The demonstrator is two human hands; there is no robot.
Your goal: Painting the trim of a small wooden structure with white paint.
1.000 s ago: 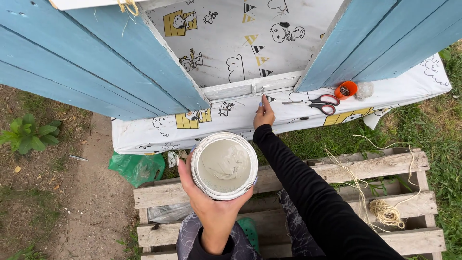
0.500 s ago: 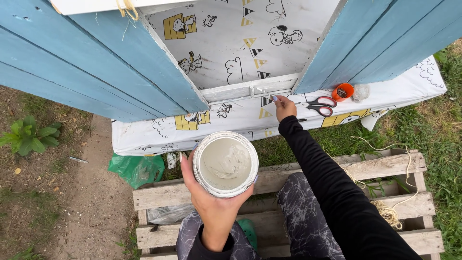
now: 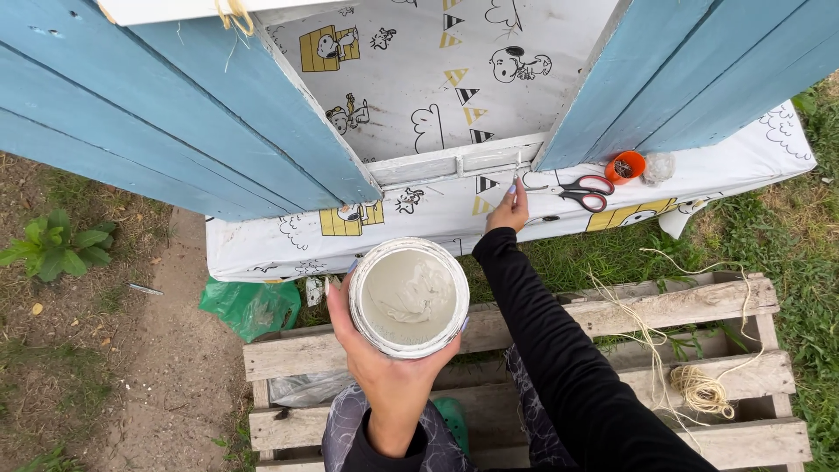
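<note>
Ground: outdoors, bare dirt at left, grass at right, weathered wooden pallet point(image 3: 717, 306) underfoot.
Left hand point(image 3: 384, 367): cupped under a round tub of pale putty-like paste point(image 3: 408, 297), fingers curled up around its wall, tub held open-topped over the pallet's near boards.
Right hand point(image 3: 507, 212): at end of a black sleeve, reaching forward; fingers pressed together around a thin tool whose kind cannot be told, tip at the white ledge.
Ledge point(image 3: 454, 164): white painted strip at the foot of the recess, between two blue plank shutters point(image 3: 175, 114).
Cloth point(image 3: 419, 79): white cartoon-print sheet lining the recess and draped over the sill below.
On the sill: red-handled scissors point(image 3: 587, 190) just right of the right hand; small orange cup point(image 3: 627, 166) beyond them.
Pallet extras: coil of twine point(image 3: 699, 389) at right.
Left of pallet: crumpled green plastic bag point(image 3: 252, 306); leafy weed point(image 3: 57, 246) farther out.
</note>
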